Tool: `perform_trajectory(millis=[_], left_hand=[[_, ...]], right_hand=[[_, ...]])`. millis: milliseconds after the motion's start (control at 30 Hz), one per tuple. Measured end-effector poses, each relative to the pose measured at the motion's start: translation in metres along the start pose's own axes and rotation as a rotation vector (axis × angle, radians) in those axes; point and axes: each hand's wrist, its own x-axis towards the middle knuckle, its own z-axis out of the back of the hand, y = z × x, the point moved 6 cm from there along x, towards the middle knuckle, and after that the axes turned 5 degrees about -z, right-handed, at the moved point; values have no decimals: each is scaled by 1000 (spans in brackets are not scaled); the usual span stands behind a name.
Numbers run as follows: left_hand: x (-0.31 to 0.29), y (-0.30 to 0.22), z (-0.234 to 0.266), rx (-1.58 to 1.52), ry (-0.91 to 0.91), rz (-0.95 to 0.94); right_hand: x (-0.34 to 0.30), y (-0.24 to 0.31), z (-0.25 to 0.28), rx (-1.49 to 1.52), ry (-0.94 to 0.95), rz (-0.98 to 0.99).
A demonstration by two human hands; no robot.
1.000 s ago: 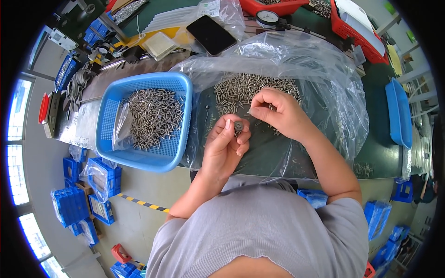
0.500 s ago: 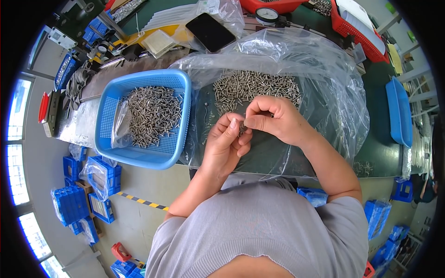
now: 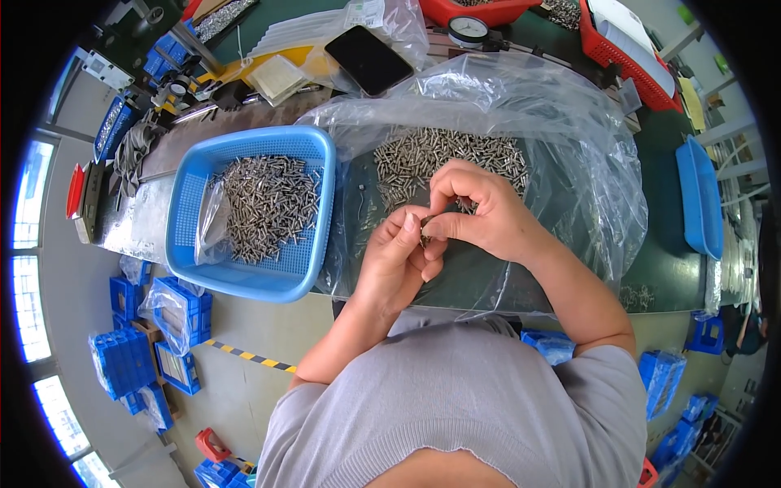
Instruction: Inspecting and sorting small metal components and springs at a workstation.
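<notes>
Near the table's front edge my two hands meet over a clear plastic sheet (image 3: 569,187). My left hand (image 3: 397,256) is closed, with small metal pins (image 3: 425,231) partly showing between thumb and fingers. Thumb and forefinger of my right hand (image 3: 486,213) pinch at the same spot, touching the left fingertips; what they grip is mostly hidden. Just beyond the hands, a loose pile of small metal pins (image 3: 407,163) lies on the plastic. To the left, a blue plastic basket (image 3: 181,236) holds many more such pins and a clear bag (image 3: 213,224).
A black phone (image 3: 368,59) lies at the back on plastic packaging. Behind the sheet stands a dial gauge (image 3: 469,30), with a red basket (image 3: 626,69) of papers farther right. A blue tray (image 3: 701,199) sits at the right edge. Blue crates (image 3: 124,358) are stacked on the floor.
My right hand has shifted slightly down, and its fingertips have turned inward against the left fingers. The pile and the basket look the same.
</notes>
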Motion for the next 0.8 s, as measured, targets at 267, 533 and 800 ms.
perform_trajectory(millis=[267, 533, 800], left_hand=[[3, -7, 7, -188, 64, -127], [5, -7, 6, -240, 60, -151], [3, -5, 2, -142, 110, -106]], right_hand=[[5, -6, 14, -50, -111, 73], [2, -13, 0, -608, -160, 239], [1, -9, -5, -676, -152, 263]])
